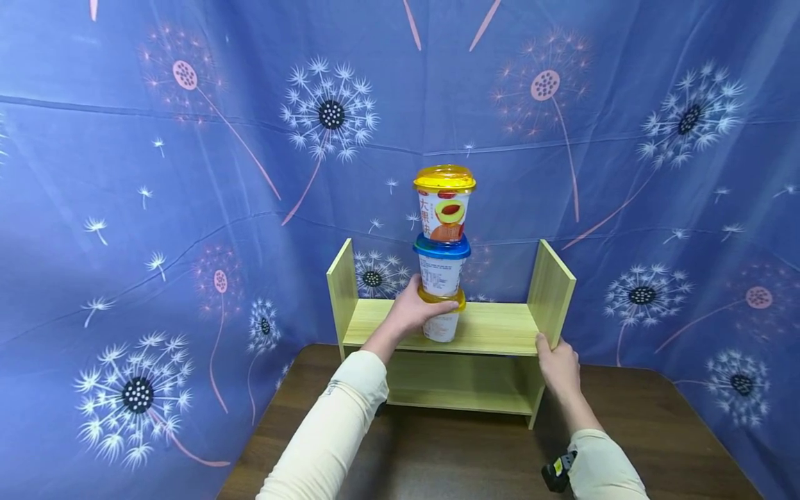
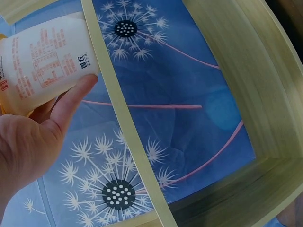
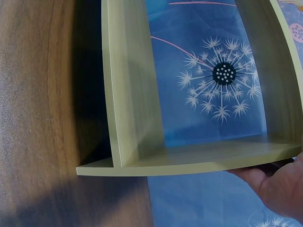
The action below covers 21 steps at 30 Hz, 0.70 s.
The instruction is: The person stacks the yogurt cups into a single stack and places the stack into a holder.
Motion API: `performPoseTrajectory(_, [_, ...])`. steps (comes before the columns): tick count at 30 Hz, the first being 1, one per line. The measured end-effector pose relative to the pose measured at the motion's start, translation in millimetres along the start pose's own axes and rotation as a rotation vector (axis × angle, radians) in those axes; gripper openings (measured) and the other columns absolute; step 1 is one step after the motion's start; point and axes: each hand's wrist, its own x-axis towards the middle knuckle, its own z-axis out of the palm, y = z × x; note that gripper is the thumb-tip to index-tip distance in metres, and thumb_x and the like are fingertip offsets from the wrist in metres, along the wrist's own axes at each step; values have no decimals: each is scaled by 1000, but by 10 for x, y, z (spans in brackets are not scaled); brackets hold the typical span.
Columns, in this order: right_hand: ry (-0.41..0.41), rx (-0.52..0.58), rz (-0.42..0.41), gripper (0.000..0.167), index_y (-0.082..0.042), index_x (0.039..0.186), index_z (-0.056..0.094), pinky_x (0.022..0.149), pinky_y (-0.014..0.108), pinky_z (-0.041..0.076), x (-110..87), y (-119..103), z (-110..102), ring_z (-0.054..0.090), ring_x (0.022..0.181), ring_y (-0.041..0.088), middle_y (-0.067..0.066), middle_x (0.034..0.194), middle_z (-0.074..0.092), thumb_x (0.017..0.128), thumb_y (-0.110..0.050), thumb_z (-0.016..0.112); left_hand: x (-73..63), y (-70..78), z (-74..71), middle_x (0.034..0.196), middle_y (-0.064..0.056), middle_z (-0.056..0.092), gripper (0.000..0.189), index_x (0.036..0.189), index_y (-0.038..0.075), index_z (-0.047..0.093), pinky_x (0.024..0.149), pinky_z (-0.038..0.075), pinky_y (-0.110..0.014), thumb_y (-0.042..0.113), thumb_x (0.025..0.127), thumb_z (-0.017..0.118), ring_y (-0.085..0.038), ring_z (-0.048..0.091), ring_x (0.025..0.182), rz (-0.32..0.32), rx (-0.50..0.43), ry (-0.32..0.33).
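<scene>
Three plastic fruit cups stand stacked on the upper board of a light wooden shelf (image 1: 494, 333). The top cup (image 1: 445, 208) has a yellow lid, the middle cup (image 1: 441, 274) a blue one, and the bottom cup (image 1: 441, 329) a yellow one. Around the bottom cup near its lid, my left hand (image 1: 412, 310) grips with the thumb across the front. The left wrist view shows that cup's printed white side (image 2: 49, 59). My right hand (image 1: 558, 364) holds the shelf's right side panel (image 1: 553, 292) at its front edge; its fingers are partly hidden.
The shelf stands on a dark brown wooden table (image 1: 475, 458), with a lower board (image 1: 459, 396) under the upper one. Blue cloth (image 1: 237, 173) with a dandelion print hangs behind and at the sides. A black device (image 1: 558, 472) is strapped at the right wrist.
</scene>
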Motion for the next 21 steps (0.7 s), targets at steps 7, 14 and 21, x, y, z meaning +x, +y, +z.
performPoseTrajectory(7, [-16, 2, -8, 47, 1, 98, 57, 78, 62, 45, 45, 5, 7, 59, 88, 47, 31, 96, 62, 105, -43, 45, 1, 30, 8, 126, 0, 60, 85, 143, 22, 41, 99, 48, -50, 42, 76, 89, -23, 60, 114, -10, 15, 23])
performPoseTrajectory(14, [-33, 56, 6, 53, 2, 121, 54, 89, 62, 43, 48, 0, -56, 57, 106, 49, 34, 114, 60, 105, -47, 45, 0, 66, 10, 142, -5, 52, 105, 157, 22, 26, 106, 42, -50, 49, 76, 87, -27, 54, 127, -11, 87, 44])
performPoseTrajectory(21, [-28, 251, -59, 74, -11, 162, 16, 111, 59, 32, -15, -67, -260, 38, 138, 49, 33, 152, 37, 105, -43, 50, -81, 114, -213, 150, -12, 47, 104, 158, 23, 25, 106, 42, -53, 60, 78, 80, -35, 48, 134, 5, 221, 78])
